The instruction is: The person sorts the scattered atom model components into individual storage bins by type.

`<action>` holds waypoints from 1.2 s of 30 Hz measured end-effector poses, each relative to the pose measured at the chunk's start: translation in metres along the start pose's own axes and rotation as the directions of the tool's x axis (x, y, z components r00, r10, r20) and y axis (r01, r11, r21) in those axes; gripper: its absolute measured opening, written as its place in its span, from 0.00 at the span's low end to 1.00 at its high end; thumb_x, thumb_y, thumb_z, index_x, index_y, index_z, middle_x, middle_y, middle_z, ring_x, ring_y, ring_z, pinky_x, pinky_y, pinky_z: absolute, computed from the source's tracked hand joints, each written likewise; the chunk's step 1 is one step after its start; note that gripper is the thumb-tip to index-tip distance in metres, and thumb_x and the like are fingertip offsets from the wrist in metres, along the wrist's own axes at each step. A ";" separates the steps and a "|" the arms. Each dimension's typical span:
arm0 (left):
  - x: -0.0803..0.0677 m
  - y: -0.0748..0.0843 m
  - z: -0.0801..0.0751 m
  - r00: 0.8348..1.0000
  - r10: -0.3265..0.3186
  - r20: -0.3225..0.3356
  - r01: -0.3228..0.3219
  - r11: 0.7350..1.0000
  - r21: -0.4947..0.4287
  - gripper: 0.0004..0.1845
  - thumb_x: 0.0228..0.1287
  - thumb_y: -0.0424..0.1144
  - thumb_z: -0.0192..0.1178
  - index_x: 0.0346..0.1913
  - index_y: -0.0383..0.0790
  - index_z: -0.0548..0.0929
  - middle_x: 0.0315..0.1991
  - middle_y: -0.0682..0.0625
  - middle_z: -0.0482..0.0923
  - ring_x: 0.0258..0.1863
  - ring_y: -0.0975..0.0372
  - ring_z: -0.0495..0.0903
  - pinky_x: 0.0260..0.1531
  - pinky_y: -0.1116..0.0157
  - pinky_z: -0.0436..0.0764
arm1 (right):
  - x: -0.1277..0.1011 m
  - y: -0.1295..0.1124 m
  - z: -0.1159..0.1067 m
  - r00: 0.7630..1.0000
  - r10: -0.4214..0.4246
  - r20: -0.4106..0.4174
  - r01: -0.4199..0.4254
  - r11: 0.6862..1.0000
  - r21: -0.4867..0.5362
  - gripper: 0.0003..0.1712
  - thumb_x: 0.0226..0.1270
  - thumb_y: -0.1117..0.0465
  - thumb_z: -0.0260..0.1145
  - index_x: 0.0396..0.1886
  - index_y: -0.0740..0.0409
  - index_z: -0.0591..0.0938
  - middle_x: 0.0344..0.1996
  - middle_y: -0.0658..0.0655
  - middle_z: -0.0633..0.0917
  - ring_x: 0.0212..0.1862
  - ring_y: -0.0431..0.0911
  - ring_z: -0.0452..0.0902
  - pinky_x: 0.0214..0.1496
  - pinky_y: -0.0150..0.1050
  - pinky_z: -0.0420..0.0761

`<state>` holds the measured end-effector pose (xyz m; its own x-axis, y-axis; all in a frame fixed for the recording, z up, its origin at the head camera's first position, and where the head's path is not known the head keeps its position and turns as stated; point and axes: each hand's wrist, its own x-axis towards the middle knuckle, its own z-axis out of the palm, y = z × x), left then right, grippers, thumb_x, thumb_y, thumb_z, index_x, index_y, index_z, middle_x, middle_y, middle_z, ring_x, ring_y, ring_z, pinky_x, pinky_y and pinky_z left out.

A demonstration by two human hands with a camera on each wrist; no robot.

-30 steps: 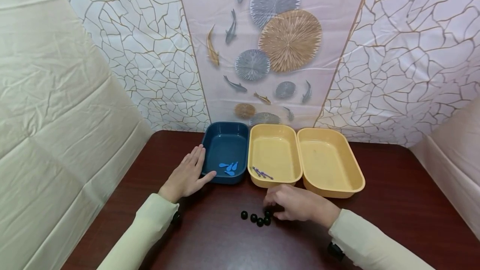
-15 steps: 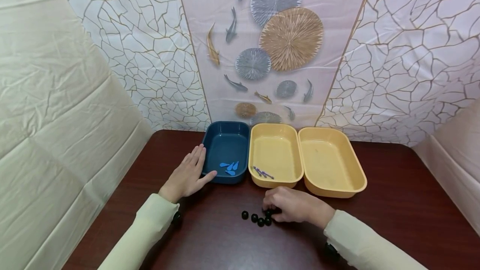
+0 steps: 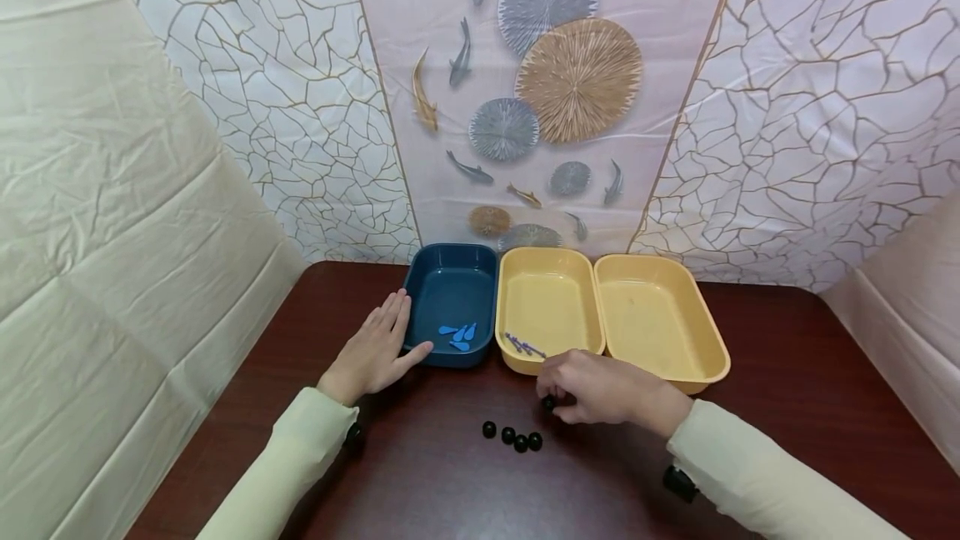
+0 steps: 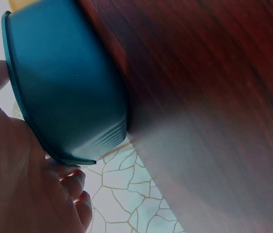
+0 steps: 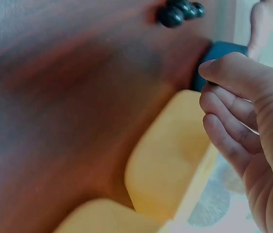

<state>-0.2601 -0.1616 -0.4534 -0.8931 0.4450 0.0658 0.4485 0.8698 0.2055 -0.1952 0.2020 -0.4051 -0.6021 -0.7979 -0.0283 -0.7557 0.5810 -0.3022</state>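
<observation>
Above the dark surface (image 3: 450, 482), the right hand (image 3: 600, 390) had lifted from the cluster, pinching one black bead (image 3: 549, 402) before the middle yellow tray (image 3: 525, 361). Four beads (image 3: 512, 435) remained. The left hand (image 3: 372, 350) rested open against the blue tray (image 3: 450, 357).

No writing, labels, brands or numbers can be read anywhere: the trays (image 3: 551, 307), the desk (image 3: 787, 407) and the patterned wall covering (image 3: 540, 90) carry none.
</observation>
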 end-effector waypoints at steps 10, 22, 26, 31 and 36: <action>-0.001 -0.001 0.001 1.000 -0.005 0.009 0.005 1.000 -0.004 0.51 0.78 0.66 0.48 0.84 0.29 0.48 0.87 0.37 0.43 0.87 0.43 0.46 0.84 0.42 0.53 | -0.021 0.010 -0.040 0.992 -0.037 -0.118 0.028 0.997 -0.072 0.10 0.58 0.71 0.75 0.36 0.52 0.88 0.33 0.46 0.85 0.36 0.38 0.83 0.39 0.30 0.84; 0.000 -0.002 0.000 1.000 -0.011 0.011 0.011 1.000 0.004 0.52 0.78 0.68 0.47 0.85 0.29 0.47 0.87 0.37 0.42 0.87 0.44 0.45 0.85 0.43 0.52 | -0.055 0.049 -0.075 0.978 0.050 -0.200 -0.077 0.988 -0.132 0.10 0.58 0.70 0.77 0.35 0.53 0.87 0.30 0.45 0.83 0.34 0.37 0.77 0.35 0.32 0.80; -0.001 -0.002 -0.001 1.000 -0.016 0.012 0.016 1.000 0.009 0.52 0.78 0.67 0.47 0.85 0.30 0.47 0.87 0.37 0.42 0.87 0.44 0.45 0.85 0.43 0.52 | -0.065 0.065 -0.075 0.976 0.101 -0.194 -0.126 0.985 -0.118 0.10 0.57 0.70 0.76 0.34 0.53 0.87 0.31 0.45 0.84 0.35 0.37 0.78 0.36 0.33 0.81; 0.000 0.000 -0.002 1.000 -0.005 0.014 0.005 1.000 0.001 0.52 0.79 0.67 0.47 0.85 0.29 0.47 0.87 0.37 0.42 0.87 0.44 0.45 0.85 0.43 0.52 | -0.074 0.083 -0.066 0.967 0.160 -0.197 -0.179 0.980 -0.083 0.10 0.57 0.71 0.76 0.33 0.53 0.88 0.32 0.46 0.87 0.35 0.37 0.80 0.36 0.33 0.82; -0.001 0.000 -0.001 1.000 -0.001 0.021 0.001 1.000 -0.003 0.52 0.78 0.67 0.47 0.85 0.29 0.46 0.87 0.37 0.42 0.87 0.44 0.45 0.85 0.43 0.51 | -0.078 0.099 -0.050 0.962 0.192 -0.192 -0.206 0.977 -0.052 0.10 0.57 0.71 0.76 0.33 0.53 0.88 0.30 0.45 0.86 0.34 0.36 0.80 0.35 0.32 0.82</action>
<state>-0.2595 -0.1620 -0.4525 -0.8928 0.4482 0.0448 0.4471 0.8698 0.2087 -0.2358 0.3297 -0.3848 -0.7743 -0.6252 0.0980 -0.6280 0.7401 -0.2404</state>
